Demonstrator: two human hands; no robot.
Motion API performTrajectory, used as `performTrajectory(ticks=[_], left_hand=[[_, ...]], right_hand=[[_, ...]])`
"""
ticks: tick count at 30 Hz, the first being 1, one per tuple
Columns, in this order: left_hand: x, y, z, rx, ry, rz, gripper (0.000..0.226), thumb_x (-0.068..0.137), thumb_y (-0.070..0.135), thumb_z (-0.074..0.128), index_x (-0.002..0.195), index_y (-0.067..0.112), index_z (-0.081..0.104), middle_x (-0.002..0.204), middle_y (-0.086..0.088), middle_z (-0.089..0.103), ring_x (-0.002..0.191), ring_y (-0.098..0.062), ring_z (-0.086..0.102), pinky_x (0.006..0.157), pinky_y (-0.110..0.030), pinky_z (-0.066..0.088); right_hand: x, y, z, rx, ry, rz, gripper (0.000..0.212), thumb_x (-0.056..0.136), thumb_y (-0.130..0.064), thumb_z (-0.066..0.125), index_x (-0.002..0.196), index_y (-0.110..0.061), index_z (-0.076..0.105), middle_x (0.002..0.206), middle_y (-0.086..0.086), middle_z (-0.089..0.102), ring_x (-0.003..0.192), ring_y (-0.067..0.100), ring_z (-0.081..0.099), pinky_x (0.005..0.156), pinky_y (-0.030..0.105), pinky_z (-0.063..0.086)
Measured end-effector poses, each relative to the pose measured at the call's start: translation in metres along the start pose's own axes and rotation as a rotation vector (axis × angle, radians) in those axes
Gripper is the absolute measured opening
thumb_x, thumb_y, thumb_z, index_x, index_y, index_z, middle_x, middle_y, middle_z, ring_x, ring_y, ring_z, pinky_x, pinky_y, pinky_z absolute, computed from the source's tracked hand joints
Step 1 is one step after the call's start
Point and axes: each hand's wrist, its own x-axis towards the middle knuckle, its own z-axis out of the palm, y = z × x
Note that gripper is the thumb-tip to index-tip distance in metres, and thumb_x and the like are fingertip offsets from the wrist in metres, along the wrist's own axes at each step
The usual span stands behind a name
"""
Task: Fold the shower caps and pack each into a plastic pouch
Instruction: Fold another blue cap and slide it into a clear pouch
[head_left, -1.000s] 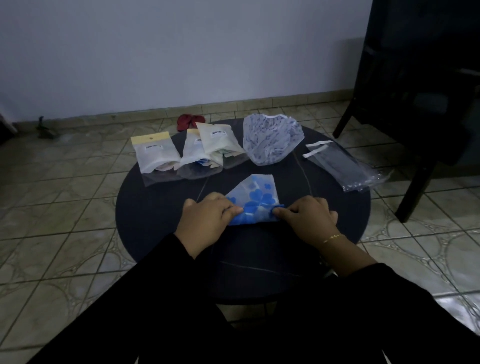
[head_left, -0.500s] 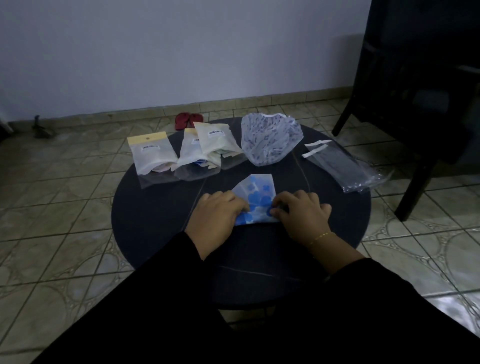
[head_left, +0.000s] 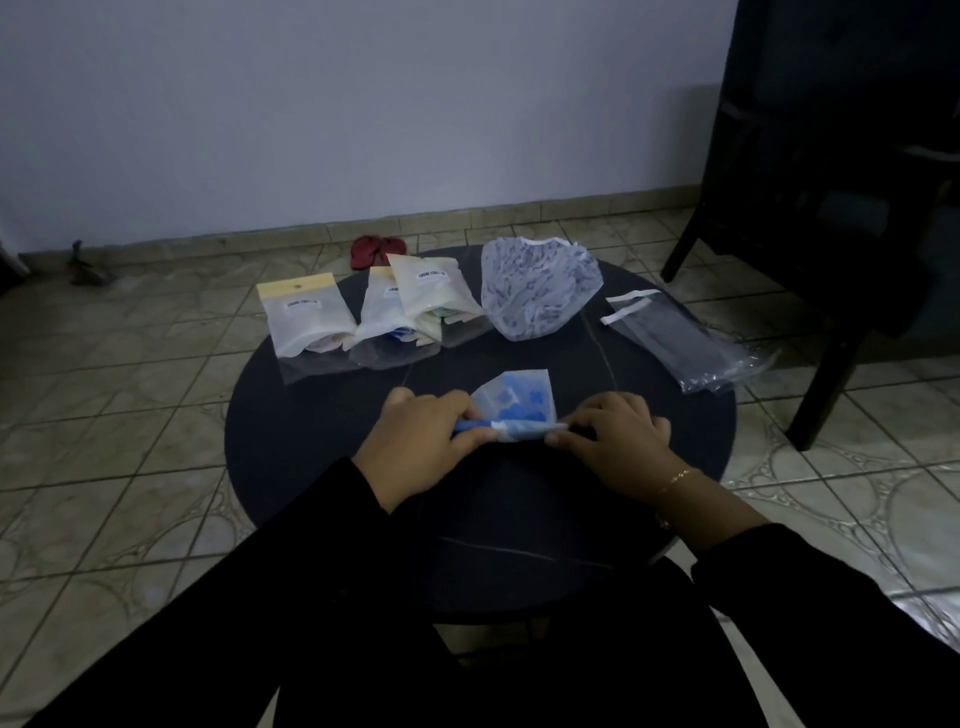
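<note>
While both hands work at the near-centre of the round dark worktop (head_left: 291, 447), everything else sits along its far half. Left to right:

Far left: packed pouch (head_left: 306, 319) with a tan header strip and a white label, contents pale. Just right of it, two more packed pouches (head_left: 415, 304), overlapping, the right one lying partly on top of the other; bits of blue and pink show through the clear lower ends.

Left hand (head_left: 421, 441): fingers curled, pinching the left end of the blue-patterned shower cap (head_left: 519, 405). The cap lies flat on the worktop, its near edge rolled or folded into a narrow band running between the two hands; the unrolled part sticks out on the far side as a small translucent flap with blue blotches.

Far centre: second shower cap (head_left: 537, 288), white with a purple print, unfolded, lying loose beside the right packed pouch.

Right hand (head_left: 618, 436): fingers curled, pinching the right end of the rolled band. Thin gold bracelet (head_left: 675, 478) on that wrist. Both sleeves are black.

Far right: stack of empty clear pouches (head_left: 691, 343) with white strips at the far end, overhanging the worktop edge.

Floor beyond the worktop: red item (head_left: 374, 250), can't tell what. Dark chair (head_left: 831, 208) far right.
</note>
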Motion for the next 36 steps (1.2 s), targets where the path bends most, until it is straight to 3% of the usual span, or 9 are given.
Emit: performTrajectory(ticks=[3,6,9,13,20,24,31,34,36], left_hand=[[0.002,0.004,0.0,-0.046,-0.008,-0.056,0.026,0.095,0.051,0.042,0.095,0.029,0.056,0.086,0.01,0.064,0.081,-0.011,0.052,0.083,-0.027,0.021],[0.006,0.004,0.005,-0.001,0.013,-0.083,0.025,0.096,0.05,0.039,0.091,0.032,0.055,0.089,0.012,0.057,0.087,-0.009,0.054,0.081,-0.029,0.021],[0.013,0.004,0.011,0.046,0.006,-0.135,0.03,0.096,0.051,0.037,0.101,0.031,0.059,0.101,0.01,0.052,0.097,-0.011,0.051,0.084,-0.032,0.023],[0.018,0.004,0.018,0.18,0.023,-0.157,0.038,0.097,0.053,0.031,0.105,0.03,0.06,0.106,0.005,0.056,0.097,-0.015,0.054,0.083,-0.035,0.025],[0.016,0.004,0.025,0.198,0.215,-0.061,0.021,0.09,0.043,0.05,0.102,0.03,0.061,0.099,0.005,0.055,0.094,-0.02,0.052,0.077,-0.034,0.028],[0.016,0.01,0.028,0.168,0.201,0.086,0.031,0.079,0.033,0.037,0.092,0.03,0.066,0.084,0.006,0.06,0.075,-0.021,0.056,0.063,-0.029,0.027],[0.008,0.012,0.023,0.159,0.11,0.021,0.046,0.085,0.059,0.049,0.12,0.03,0.054,0.111,0.01,0.062,0.098,-0.017,0.055,0.082,-0.032,0.035],[0.01,0.011,0.017,0.061,0.14,-0.019,0.049,0.087,0.061,0.04,0.115,0.023,0.053,0.098,0.004,0.069,0.087,-0.02,0.062,0.082,-0.036,0.041],[0.012,0.01,0.016,0.048,0.168,-0.05,0.04,0.092,0.054,0.043,0.109,0.02,0.056,0.09,0.002,0.07,0.082,-0.021,0.064,0.082,-0.034,0.037]], right_hand=[[0.005,-0.004,0.001,0.117,0.028,0.072,0.029,0.087,-0.058,0.049,0.086,-0.035,0.066,0.112,-0.008,0.051,0.122,0.017,0.032,0.091,0.037,0.025],[0.012,-0.008,0.004,0.169,0.055,0.173,0.042,0.084,-0.063,0.05,0.06,-0.029,0.057,0.101,-0.005,0.055,0.116,0.02,0.037,0.09,0.04,0.027],[0.02,-0.012,0.007,0.146,0.087,0.232,0.045,0.083,-0.066,0.047,0.068,-0.026,0.063,0.106,0.0,0.058,0.118,0.022,0.037,0.093,0.042,0.028],[0.028,-0.017,0.008,0.051,0.11,0.254,0.054,0.086,-0.066,0.041,0.101,-0.024,0.07,0.115,0.002,0.058,0.12,0.024,0.037,0.093,0.042,0.028],[0.035,-0.02,0.011,0.021,0.225,0.284,0.05,0.08,-0.064,0.055,0.105,-0.021,0.056,0.113,0.003,0.056,0.114,0.024,0.043,0.093,0.041,0.031],[0.034,-0.014,0.013,0.044,0.188,0.079,0.03,0.085,-0.055,0.054,0.109,-0.036,0.056,0.12,-0.003,0.05,0.12,0.021,0.037,0.093,0.039,0.028],[0.03,0.0,0.006,-0.068,0.031,-0.031,0.048,0.081,-0.069,0.047,0.122,-0.046,0.053,0.129,-0.008,0.041,0.131,0.014,0.023,0.098,0.035,0.019],[0.03,0.003,0.002,-0.011,-0.025,-0.022,0.043,0.081,-0.068,0.048,0.112,-0.043,0.061,0.128,-0.011,0.045,0.131,0.015,0.024,0.094,0.036,0.021],[0.033,0.002,0.002,0.102,0.008,0.013,0.038,0.082,-0.068,0.047,0.081,-0.035,0.066,0.109,-0.014,0.054,0.122,0.017,0.034,0.087,0.036,0.025]])
